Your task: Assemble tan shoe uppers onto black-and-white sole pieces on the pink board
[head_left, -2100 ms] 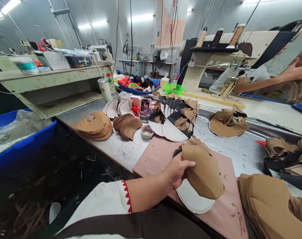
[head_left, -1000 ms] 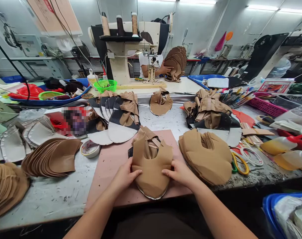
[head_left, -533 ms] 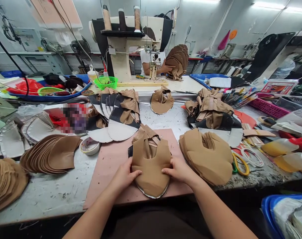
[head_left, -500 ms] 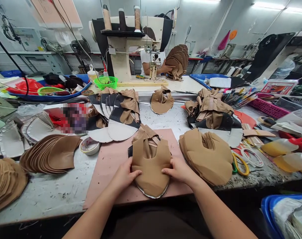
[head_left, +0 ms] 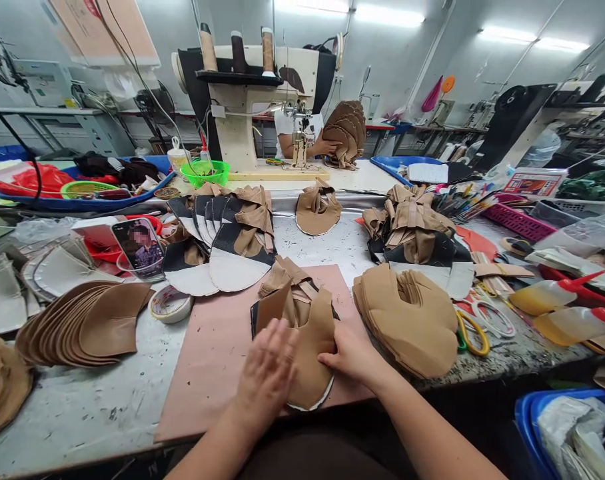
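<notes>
A tan shoe upper (head_left: pixel 310 347) with a U-shaped opening lies before me on a pink board (head_left: pixel 212 353). Its rounded toe has a white edge and points toward me. My right hand (head_left: pixel 350 357) grips its right edge, thumb on top and fingers out of sight below. My left hand (head_left: pixel 267 367), slightly blurred, is laid over the left side with fingers stretched out. The upper's left flap stands raised beyond those fingers. Just right of my right hand sits a stack of tan cut pieces (head_left: pixel 412 327).
Bundled uppers (head_left: pixel 242 247) lie behind left, others (head_left: pixel 412 220) behind right. Brown leather pieces (head_left: pixel 102 320) and a tape roll (head_left: pixel 170 303) are at left. Yellow scissors (head_left: pixel 475 333) and glue bottles (head_left: pixel 542 297) stand right. A sewing machine (head_left: pixel 232 127) rises beyond; a co-worker's arm (head_left: pixel 292 147) shows behind it.
My left hand has moved from the upper's left edge onto its top, fingers now flat. The left flap has lifted. My right hand keeps its grip. The view has shifted slightly.
</notes>
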Motion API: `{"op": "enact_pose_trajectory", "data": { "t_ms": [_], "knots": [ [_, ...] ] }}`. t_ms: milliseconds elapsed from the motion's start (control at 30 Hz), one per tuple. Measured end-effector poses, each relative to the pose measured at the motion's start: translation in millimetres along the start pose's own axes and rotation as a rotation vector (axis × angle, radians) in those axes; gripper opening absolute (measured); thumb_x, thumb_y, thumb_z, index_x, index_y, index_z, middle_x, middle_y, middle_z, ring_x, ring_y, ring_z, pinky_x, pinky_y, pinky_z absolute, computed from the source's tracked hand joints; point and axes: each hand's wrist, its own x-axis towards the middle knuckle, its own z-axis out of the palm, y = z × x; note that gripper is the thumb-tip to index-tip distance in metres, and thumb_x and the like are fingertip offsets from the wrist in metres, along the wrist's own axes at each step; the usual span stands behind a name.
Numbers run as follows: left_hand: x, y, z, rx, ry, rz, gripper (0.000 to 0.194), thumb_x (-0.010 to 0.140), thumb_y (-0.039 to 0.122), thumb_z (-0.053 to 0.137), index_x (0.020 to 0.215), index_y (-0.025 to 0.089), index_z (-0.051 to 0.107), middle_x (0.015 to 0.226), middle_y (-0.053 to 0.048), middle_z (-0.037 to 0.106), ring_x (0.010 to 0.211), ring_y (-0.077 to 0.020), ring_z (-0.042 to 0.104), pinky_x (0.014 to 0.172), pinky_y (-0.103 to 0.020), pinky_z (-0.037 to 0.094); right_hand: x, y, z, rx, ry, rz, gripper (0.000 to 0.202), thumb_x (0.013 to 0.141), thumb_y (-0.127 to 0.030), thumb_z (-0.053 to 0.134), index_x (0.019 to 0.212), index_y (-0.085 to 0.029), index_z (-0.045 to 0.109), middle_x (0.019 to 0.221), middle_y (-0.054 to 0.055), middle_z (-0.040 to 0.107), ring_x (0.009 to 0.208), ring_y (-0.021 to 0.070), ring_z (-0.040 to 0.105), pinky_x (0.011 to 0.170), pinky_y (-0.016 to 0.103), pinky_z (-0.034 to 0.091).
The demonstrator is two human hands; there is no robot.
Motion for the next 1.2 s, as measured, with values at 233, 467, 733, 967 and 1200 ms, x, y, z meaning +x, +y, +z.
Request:
{"op": "enact_pose_trajectory", "data": {
  "t_ms": [233, 467, 733, 967, 1200],
  "knots": [
    [10.9, 16.5, 16.2, -0.049, -0.494, 0.289, 0.061, 0.088, 0.038, 0.04, 0.141, 0.014, 0.022, 0.146, -0.012, 0.026, 0.135, -0.0255, 0.021, 0.109, -0.043, 0.017, 38.7, 11.8, -25.1, 0.158, 0.041, 0.027, 0.033, 0.077, -0.017, 0.051, 0.109, -0.017, 0.059, 0.106, 0.007, 0.066, 0.095, 0.0212, 0.059, 0.081, 0.032, 0.044],
    [31.5, 14.1, 7.2, -0.121, -0.513, 0.32, 0.051, 0.087, 0.044, 0.043, 0.125, 0.011, 0.048, 0.144, -0.018, 0.029, 0.134, -0.0294, 0.021, 0.108, -0.045, 0.022, 60.9, 22.2, -24.0, 0.05, 0.085, 0.158, 0.007, 0.07, -0.014, 0.059, 0.075, -0.017, 0.063, 0.078, 0.003, 0.066, 0.074, 0.0175, 0.057, 0.064, 0.026, 0.039],
    [74.3, 17.9, 30.3, -0.089, -0.422, 0.205, 0.029, 0.083, 0.028, 0.05, 0.108, 0.014, 0.057, 0.116, -0.014, 0.061, 0.108, -0.0261, 0.056, 0.093, -0.04, 0.042, 68.4, 18.9, -19.5, 0.025, 0.186, 0.22, 0.008, 0.076, -0.018, 0.054, 0.069, -0.018, 0.053, 0.067, -0.001, 0.059, 0.064, 0.0134, 0.05, 0.057, 0.023, 0.033],
    [74.3, 2.0, 42.9, -0.081, -0.455, 0.13, 0.078, 0.077, 0.043, 0.051, 0.14, 0.006, 0.024, 0.146, -0.02, 0.018, 0.135, -0.0296, 0.016, 0.109, -0.046, 0.018, 72.6, 28.8, -13.6, 0.02, 0.236, 0.238, 0.013, 0.076, -0.019, 0.054, 0.063, -0.019, 0.051, 0.064, 0.0, 0.059, 0.062, 0.0132, 0.049, 0.057, 0.022, 0.033],
    [99.6, -9.9, 31.8, -0.157, -0.593, 0.173, 0.088, 0.068, 0.053, 0.062, 0.138, 0.01, 0.03, 0.147, -0.02, 0.013, 0.135, -0.0305, 0.011, 0.109, -0.046, 0.017, 67.4, 18.8, -14.9, -0.064, 0.246, 0.275, 0.01, 0.077, -0.019, 0.053, 0.067, -0.019, 0.053, 0.066, 0.001, 0.062, 0.062, 0.0137, 0.053, 0.056, 0.022, 0.034]
  ]
}}
